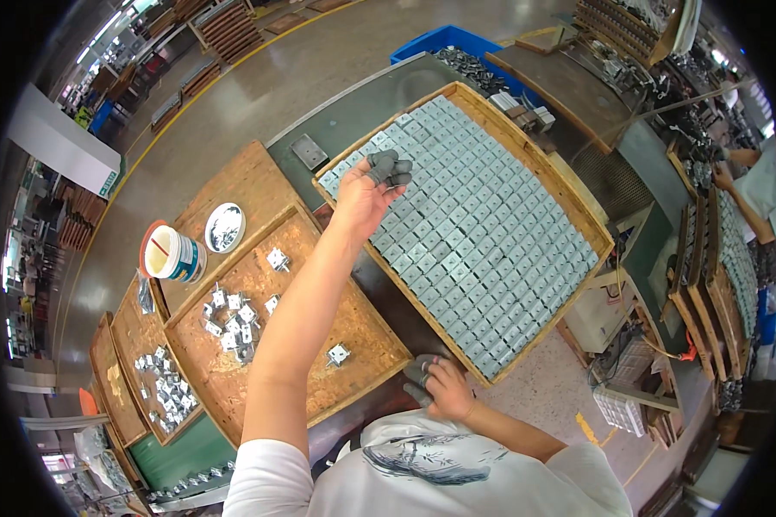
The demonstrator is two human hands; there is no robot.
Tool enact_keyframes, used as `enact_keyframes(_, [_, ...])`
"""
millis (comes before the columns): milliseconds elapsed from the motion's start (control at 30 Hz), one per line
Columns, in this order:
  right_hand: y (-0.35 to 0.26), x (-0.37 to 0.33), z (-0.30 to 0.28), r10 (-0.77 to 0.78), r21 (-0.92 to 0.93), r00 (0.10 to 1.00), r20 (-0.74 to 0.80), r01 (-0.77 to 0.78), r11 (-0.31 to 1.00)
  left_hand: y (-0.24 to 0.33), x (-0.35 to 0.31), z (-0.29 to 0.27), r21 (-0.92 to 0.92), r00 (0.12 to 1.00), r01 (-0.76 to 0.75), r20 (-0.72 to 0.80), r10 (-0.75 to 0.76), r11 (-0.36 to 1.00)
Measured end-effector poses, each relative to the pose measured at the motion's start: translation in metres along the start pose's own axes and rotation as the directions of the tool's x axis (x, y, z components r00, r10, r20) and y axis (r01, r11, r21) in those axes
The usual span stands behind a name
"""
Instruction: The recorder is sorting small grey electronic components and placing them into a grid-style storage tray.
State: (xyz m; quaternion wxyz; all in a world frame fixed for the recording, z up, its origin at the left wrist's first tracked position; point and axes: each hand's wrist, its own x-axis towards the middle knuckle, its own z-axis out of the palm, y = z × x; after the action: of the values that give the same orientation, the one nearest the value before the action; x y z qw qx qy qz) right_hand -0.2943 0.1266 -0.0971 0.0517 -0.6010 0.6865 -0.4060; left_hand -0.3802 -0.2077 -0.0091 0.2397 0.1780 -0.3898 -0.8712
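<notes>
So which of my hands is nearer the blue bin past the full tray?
Left. Your left hand is over the left end of the full tray, short of the blue bin; your right hand is beside the tray's near corner, farther away.

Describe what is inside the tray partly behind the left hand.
Close rows of grey metal blocks lie inside the wooden tray; the left hand covers a few, and the tray's floor beneath them cannot be seen.
</notes>
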Motion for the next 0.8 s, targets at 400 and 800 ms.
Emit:
enact_keyframes(400, [-0.003,0.114,-0.076,-0.064,-0.037,0.956,-0.286,0.055,0.998,-0.009,-0.037,-0.001,-0.024,0.995,0.01,0.097,-0.007,1.0])
enact_keyframes(800, [-0.015,0.206,-0.066,0.084,-0.017,0.931,-0.354,-0.096,0.995,-0.016,-0.12,0.008,-0.216,0.992,-0.051,0.104,0.075,0.975])
